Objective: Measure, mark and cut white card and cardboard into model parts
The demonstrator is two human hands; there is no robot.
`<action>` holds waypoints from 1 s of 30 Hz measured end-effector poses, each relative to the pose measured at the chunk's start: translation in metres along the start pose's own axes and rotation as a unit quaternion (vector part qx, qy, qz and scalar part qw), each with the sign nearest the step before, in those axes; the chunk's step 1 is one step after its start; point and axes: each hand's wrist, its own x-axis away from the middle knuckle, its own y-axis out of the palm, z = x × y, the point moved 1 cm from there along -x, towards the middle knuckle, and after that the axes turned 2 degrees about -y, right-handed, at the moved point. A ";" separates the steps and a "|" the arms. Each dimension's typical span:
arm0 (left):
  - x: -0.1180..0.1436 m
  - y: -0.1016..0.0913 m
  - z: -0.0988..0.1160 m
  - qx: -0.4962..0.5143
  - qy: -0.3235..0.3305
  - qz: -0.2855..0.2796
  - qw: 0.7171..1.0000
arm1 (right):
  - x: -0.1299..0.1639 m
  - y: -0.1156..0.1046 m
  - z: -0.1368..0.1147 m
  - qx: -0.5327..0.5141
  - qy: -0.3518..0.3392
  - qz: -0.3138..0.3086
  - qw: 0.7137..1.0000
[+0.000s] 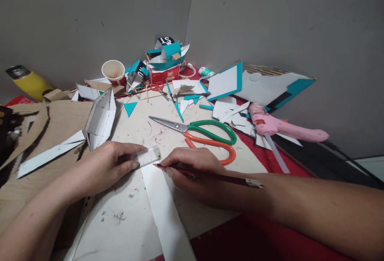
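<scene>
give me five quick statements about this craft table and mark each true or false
1. The right hand holds a pencil. True.
2. The left hand presses a clear ruler onto a white strip. True.
3. The scissors have blue handles. False: one is green, one orange.
4. The pink glue gun lies in the left hand. False: it lies on the table, at the right.
5. A paper cup stands near the wall. True.
</scene>
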 end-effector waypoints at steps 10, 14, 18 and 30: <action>0.001 0.000 -0.002 -0.002 -0.008 -0.004 1.000 | -0.003 -0.009 -0.009 -0.011 0.060 0.046 0.997; 0.001 -0.001 -0.001 -0.004 -0.008 -0.005 1.000 | -0.005 -0.012 -0.010 -0.014 0.078 0.045 0.996; 0.001 -0.002 -0.001 0.006 -0.003 -0.014 1.000 | -0.004 -0.011 -0.007 -0.014 0.082 0.042 0.996; 0.001 -0.001 -0.002 -0.001 0.001 -0.009 1.000 | -0.005 -0.009 -0.008 -0.013 0.078 0.032 0.996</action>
